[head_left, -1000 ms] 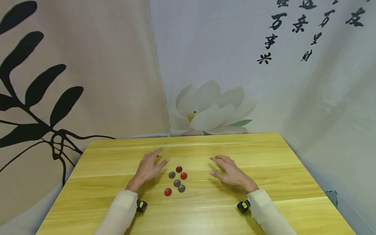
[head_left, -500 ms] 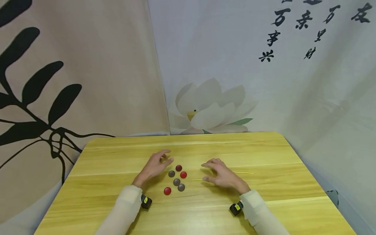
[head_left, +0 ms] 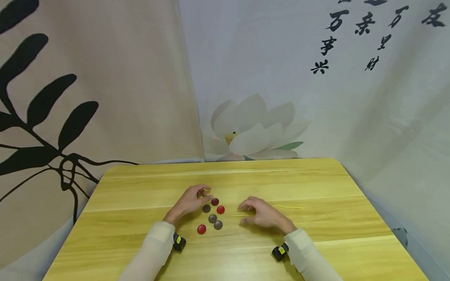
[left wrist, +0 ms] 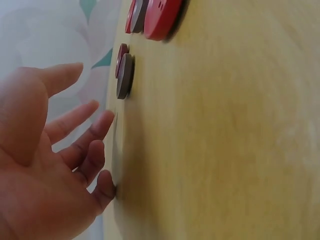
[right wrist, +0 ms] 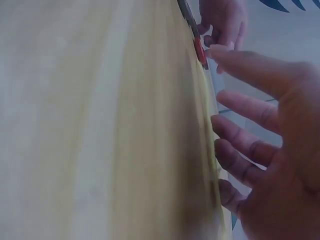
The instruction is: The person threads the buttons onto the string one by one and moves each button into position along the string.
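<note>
The left hand [head_left: 191,200], fingers loosely bent and nothing held, is just left of a dark red button [head_left: 215,201] and a grey-brown button [head_left: 206,208]. In the left wrist view the left hand [left wrist: 55,145] has its thumb and fingers spread apart beside a brown button [left wrist: 125,76]. Over a thin yellow string [head_left: 290,207] lies the right hand [head_left: 261,212], partly hiding it. The right wrist view shows the right hand [right wrist: 280,135] with relaxed fingers beside the string; whether they touch it I cannot tell.
Nearer the front are a red button [head_left: 201,229] and two grey-brown buttons, one of them [head_left: 218,224] lowest; another red button [head_left: 220,210] sits behind them. The wooden table [head_left: 225,257] meets printed curtains [head_left: 147,78] at its back edge.
Both hands have moved inward, the left rightward to beside the buttons, the right leftward along the string. Their fingers are bent more. The buttons have stayed in place.
</note>
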`<state>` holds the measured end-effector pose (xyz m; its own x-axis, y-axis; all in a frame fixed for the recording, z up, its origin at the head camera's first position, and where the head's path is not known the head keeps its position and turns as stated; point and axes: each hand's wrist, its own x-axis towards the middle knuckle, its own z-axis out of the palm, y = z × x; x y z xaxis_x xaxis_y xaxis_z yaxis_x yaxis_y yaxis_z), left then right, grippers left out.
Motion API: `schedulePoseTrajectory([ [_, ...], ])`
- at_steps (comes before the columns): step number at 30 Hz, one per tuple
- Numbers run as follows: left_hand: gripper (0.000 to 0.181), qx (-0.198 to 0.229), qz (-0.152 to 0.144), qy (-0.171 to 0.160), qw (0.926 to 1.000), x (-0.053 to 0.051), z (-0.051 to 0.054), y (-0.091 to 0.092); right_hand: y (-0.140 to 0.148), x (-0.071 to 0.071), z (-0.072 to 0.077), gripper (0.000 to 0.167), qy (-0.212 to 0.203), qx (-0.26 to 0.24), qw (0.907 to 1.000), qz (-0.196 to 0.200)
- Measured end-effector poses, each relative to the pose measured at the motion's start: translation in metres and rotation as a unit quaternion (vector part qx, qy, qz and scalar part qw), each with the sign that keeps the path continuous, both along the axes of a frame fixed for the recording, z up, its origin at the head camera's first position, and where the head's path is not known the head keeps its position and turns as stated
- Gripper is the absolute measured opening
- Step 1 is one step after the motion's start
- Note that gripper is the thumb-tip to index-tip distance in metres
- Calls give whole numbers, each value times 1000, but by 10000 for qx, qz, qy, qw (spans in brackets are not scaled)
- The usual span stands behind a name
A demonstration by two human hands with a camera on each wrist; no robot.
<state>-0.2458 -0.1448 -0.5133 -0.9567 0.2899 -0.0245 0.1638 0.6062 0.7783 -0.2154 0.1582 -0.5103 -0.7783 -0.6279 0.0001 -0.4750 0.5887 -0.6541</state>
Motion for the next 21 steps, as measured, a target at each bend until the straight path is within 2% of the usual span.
schedulePoseTrajectory([
  [4, 35, -32, -72, 22, 10000, 0, 0, 2, -3, -1, -1, 35, -175, 5, 9998, 119],
  [9, 29, -205, -78, 172, 9996, -1, 0, 7, -5, -4, -2, 23, -441, -84, 9990, 8],
  [21, 13, -426, 88, 127, 9990, 0, -4, 13, -6, -6, -8, 11, -737, -418, 9963, -107],
])
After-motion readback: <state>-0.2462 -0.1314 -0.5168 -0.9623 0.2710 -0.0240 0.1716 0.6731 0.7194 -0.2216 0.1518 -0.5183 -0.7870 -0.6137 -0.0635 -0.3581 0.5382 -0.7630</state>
